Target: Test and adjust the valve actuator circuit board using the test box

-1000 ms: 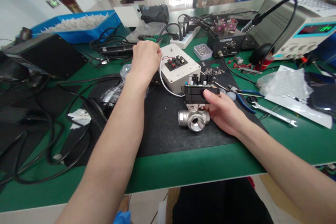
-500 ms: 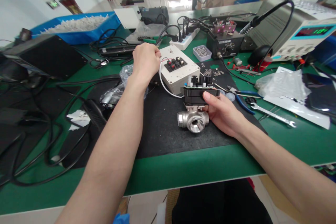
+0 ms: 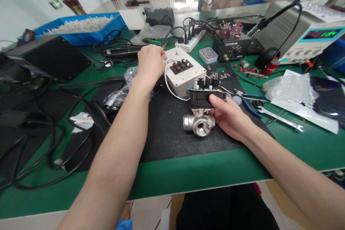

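My right hand [image 3: 231, 118] is wrapped round an electric three-way ball valve [image 3: 201, 124], thumb on the side of its black actuator. The actuator's top is uncovered, showing a circuit board and black parts. Its steel body faces me, held over the black mat [image 3: 167, 140]. A white cable [image 3: 172, 91] runs from the actuator up past my left hand. That hand [image 3: 151, 63] is closed at the left edge of a cream test box [image 3: 194, 77], which has a block of terminals [image 3: 181, 65] and thin wires on top. My left fingertips are mostly hidden, and what they hold does not show.
Right of the mat lie pliers [image 3: 249, 106] and a wrench [image 3: 281, 118]. Behind are a tub of small nuts [image 3: 208, 55], a soldering station [image 3: 230, 46], a power supply [image 3: 299, 39] and a power strip [image 3: 191, 41]. Black cables [image 3: 54, 140] tangle at left.
The whole view has shifted very slightly. Both hands, the valve and the box keep the same places relative to each other.
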{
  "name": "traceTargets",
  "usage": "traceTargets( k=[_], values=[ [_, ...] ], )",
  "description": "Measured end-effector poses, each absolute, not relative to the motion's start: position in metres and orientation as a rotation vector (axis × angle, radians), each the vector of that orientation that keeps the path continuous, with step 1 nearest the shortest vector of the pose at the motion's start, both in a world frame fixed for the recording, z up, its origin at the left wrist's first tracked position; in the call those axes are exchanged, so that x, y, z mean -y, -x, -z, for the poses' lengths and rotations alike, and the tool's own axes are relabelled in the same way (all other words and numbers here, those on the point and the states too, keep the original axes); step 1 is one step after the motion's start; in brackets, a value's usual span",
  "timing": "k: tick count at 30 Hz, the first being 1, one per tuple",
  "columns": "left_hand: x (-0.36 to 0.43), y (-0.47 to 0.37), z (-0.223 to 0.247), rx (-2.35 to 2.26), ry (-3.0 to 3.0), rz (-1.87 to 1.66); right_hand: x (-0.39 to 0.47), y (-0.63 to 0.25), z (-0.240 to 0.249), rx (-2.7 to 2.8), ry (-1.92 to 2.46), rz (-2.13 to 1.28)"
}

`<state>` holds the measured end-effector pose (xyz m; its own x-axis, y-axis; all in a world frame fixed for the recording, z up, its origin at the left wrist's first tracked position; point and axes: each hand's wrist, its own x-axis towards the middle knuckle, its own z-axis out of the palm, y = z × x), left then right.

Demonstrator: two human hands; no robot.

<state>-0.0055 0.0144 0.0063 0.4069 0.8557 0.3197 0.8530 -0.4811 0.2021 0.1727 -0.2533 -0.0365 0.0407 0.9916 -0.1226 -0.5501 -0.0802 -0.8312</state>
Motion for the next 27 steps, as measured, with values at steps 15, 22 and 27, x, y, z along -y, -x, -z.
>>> traceTargets(
  k=[15, 22, 27],
  values=[
    [-0.0135, 0.0054, -0.0081, -1.618, -2.652, -0.548, 0.2536, -0.1733, 0.0365, 0.663, 0.86, -1.46],
    [-0.011, 0.0057, -0.0123, -1.581, -2.703, -0.47, 0.2532, -0.1724, 0.0356, 0.667, 0.876, -1.456],
    [-0.0107, 0.0066, -0.0118, -1.557, -2.702, -0.494, 0.2532, -0.1732, 0.0362, 0.667, 0.873, -1.454]
  ],
)
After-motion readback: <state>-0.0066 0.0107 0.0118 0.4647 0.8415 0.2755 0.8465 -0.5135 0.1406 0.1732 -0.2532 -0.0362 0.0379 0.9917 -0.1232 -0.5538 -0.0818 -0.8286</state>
